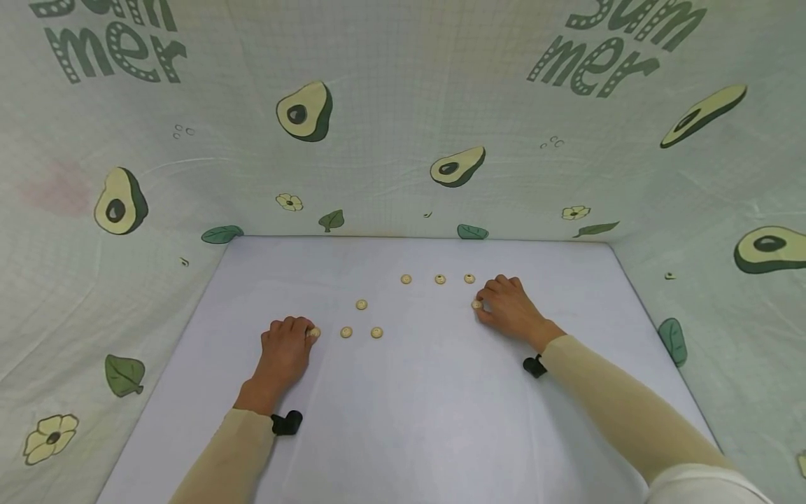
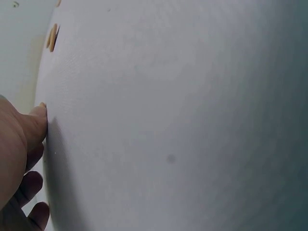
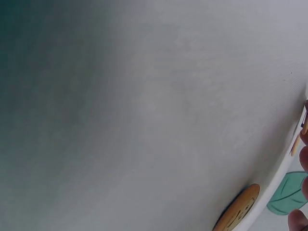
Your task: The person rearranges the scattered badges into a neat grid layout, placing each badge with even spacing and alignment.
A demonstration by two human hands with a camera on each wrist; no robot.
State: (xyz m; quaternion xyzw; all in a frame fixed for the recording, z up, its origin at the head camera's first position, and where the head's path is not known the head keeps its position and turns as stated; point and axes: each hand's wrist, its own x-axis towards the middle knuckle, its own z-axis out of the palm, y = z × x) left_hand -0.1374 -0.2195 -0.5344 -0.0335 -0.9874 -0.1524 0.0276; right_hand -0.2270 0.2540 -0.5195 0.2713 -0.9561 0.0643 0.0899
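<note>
Small round wooden discs lie on the white tabletop. My left hand pinches one wooden disc at the left end of the nearer row, keeping it at table level. To its right are two more discs, one beside the other. On the right, the thumb and fingers of my right hand grip another disc, just below the right end of the farther row. A disc with a drawn face appears in the right wrist view. Most of the right hand is outside that view.
Three discs, including a middle one, form the farther row. A single disc lies between the rows. Cloth printed with avocados and leaves hangs behind and beside the white table. Each wrist carries a black device.
</note>
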